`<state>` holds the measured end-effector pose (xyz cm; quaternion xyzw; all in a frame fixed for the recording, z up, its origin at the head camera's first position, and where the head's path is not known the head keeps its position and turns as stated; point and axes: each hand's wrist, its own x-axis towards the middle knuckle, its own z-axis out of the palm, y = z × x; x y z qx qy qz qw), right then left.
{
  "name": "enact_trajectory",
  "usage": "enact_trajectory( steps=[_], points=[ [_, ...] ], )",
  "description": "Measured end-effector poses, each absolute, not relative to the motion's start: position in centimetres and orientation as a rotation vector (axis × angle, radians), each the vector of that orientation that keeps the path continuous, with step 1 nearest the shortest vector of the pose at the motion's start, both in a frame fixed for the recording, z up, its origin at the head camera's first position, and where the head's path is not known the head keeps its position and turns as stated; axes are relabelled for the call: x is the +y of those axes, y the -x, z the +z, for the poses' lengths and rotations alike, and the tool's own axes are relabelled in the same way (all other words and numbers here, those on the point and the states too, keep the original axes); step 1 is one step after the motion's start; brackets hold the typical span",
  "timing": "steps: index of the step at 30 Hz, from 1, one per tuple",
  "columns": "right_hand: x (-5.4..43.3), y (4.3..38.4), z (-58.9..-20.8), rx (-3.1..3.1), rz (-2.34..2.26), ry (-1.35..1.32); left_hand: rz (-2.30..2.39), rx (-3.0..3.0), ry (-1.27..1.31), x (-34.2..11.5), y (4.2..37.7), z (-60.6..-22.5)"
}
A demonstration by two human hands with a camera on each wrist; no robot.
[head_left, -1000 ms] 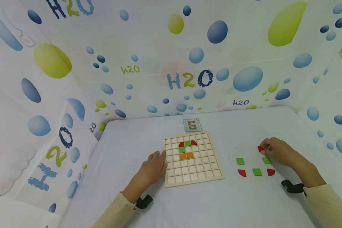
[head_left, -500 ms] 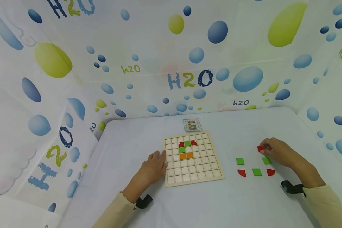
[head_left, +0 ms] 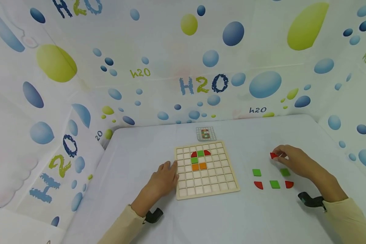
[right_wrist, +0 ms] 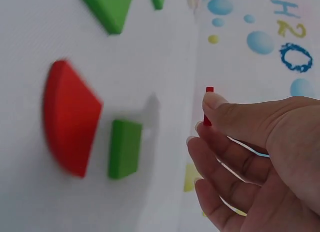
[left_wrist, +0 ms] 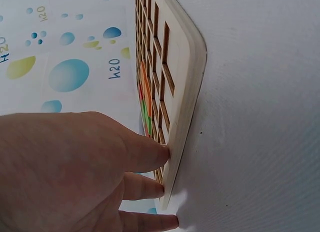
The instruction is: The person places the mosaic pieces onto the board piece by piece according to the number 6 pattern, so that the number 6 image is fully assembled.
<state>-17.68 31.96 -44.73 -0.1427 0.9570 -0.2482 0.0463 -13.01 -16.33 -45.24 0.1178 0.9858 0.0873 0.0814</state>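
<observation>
White cloth (head_left: 134, 145) lies below; the right hand (head_left: 297, 162) pinches a red piece (head_left: 273, 155), best held lightly; the relaxed left hand (head_left: 163, 179) touches the board (head_left: 206, 181) at left.

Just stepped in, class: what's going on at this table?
A person's right hand pinches a red piece, raised off the white table. Their left hand touches the left edge of a gridded board, which holds six coloured tiles. Three green pieces and two red quarter-rounds lie loose.
</observation>
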Motion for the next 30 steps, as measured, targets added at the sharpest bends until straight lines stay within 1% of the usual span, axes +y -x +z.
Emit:
enact_trajectory(
  steps=[13, 23, 30],
  points=[
    [27.0, 17.7, -42.1, 2.933, -0.812, 0.592, 0.236, 2.962, -0.360, -16.4, 13.2, -45.1],
    [22.7, 18.4, -42.5, 2.872, -0.826, 0.750, 0.235, 2.951, -0.349, -16.4, 13.3, -45.4],
    [20.2, 18.7, -42.6, 2.855, -0.720, 0.802, 0.256, 2.948, -0.347, -16.4, 13.1, -45.5]
  ],
)
